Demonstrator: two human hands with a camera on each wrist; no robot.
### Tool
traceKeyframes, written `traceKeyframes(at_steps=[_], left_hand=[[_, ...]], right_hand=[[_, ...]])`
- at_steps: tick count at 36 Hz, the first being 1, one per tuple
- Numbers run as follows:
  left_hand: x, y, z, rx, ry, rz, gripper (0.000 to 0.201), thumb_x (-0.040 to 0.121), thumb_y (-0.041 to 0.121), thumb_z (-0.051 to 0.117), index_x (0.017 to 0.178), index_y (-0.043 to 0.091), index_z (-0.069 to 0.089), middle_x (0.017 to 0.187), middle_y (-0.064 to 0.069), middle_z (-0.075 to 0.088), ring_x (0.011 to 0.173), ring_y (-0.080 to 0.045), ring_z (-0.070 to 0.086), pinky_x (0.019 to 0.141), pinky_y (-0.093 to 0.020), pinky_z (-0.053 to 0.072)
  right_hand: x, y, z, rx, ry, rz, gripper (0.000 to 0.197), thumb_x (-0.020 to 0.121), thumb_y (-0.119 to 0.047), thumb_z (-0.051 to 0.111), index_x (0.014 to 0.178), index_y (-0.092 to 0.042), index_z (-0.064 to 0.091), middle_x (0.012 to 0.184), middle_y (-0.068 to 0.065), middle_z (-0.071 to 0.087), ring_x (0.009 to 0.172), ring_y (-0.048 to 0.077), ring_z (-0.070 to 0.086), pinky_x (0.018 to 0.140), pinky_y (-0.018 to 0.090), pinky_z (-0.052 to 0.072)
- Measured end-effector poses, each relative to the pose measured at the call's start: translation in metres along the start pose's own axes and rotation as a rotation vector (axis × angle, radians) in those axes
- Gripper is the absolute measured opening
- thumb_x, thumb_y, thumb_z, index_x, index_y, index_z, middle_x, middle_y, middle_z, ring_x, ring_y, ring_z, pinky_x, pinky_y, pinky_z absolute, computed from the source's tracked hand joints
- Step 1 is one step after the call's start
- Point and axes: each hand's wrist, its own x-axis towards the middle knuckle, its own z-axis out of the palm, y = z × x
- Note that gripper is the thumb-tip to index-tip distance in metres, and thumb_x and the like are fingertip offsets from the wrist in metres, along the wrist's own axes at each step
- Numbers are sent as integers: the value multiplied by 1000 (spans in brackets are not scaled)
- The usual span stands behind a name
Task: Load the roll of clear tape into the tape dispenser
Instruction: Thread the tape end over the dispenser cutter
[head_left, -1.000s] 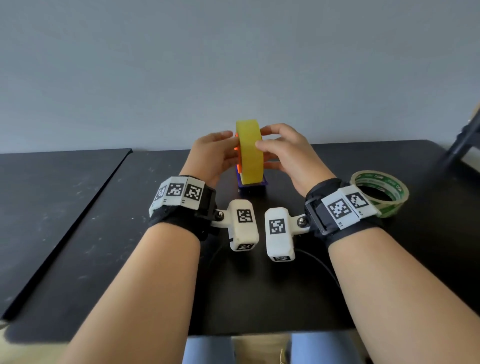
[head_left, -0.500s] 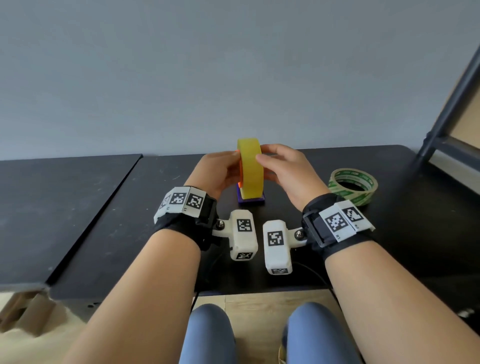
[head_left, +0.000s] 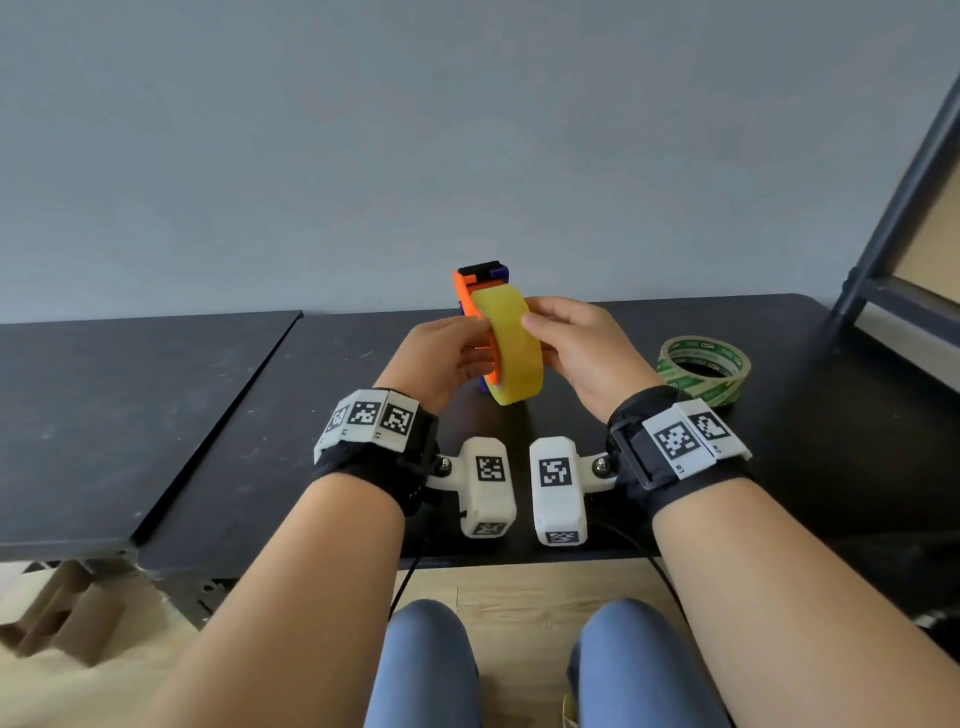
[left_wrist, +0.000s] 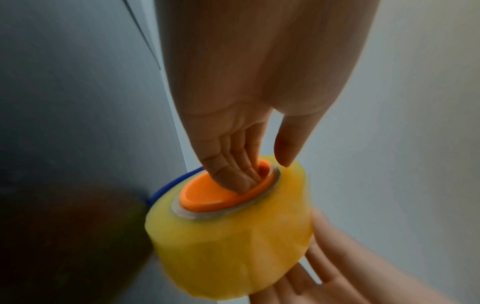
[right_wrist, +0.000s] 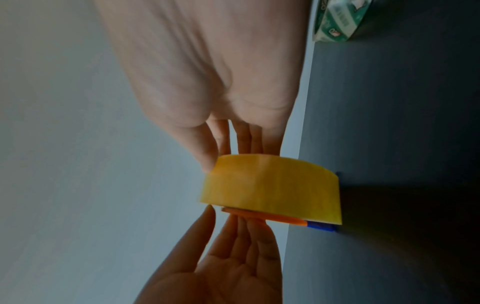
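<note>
The roll of clear, yellow-tinted tape (head_left: 511, 348) (right_wrist: 272, 185) sits over the orange hub (left_wrist: 207, 195) of the tape dispenser (head_left: 475, 288), whose orange, blue and black head shows above the roll. The set is tilted, just over the black table (head_left: 779, 415). My left hand (head_left: 441, 358) is on its left side: in the left wrist view the fingers (left_wrist: 233, 170) press into the hub and the thumb lies on the roll's rim. From the right, my right hand (head_left: 582, 348) grips the roll, thumb on its outer band and fingers on its side face.
A second tape roll with green print (head_left: 704, 366) lies flat on the table to the right. Another black tabletop (head_left: 130, 415) adjoins on the left. A dark shelf frame (head_left: 893, 234) rises at far right. The grey wall stands close behind.
The roll and dispenser have tipped between my hands. The roll stood upright over the blue base before; now the dispenser's orange and black head shows above it. The head view has also pulled back.
</note>
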Motion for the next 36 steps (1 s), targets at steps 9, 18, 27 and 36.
traceKeyframes(at_steps=[9,18,27,36], left_hand=[[2,5,5,-11,50,-56,22,96,4,52,110,-7,64,97,-18,65,79,-23,62,75,-30,53],[1,8,13,-49,92,-177,33,102,10,43,124,-10,55,101,-19,61,87,-31,59,96,-43,48],[-4,7,6,-138,71,-142,40,101,20,48,131,-5,54,128,-24,60,105,-31,59,97,-44,50],[-6,6,6,171,-18,86,37,93,25,51,110,-5,64,100,-21,62,91,-27,58,100,-53,45]], right_hand=[[-2,4,3,9,49,-14,28,97,-22,56,124,-17,63,118,6,69,110,22,67,100,47,53],[-3,2,6,-10,16,-3,33,97,-25,55,128,-13,61,119,8,68,111,24,66,100,49,52],[-7,-1,10,-38,2,-18,26,97,-24,56,121,-18,62,116,8,68,109,23,67,99,48,53],[-2,-1,14,-103,134,-30,19,96,-34,55,108,-22,60,113,7,66,106,26,65,97,51,53]])
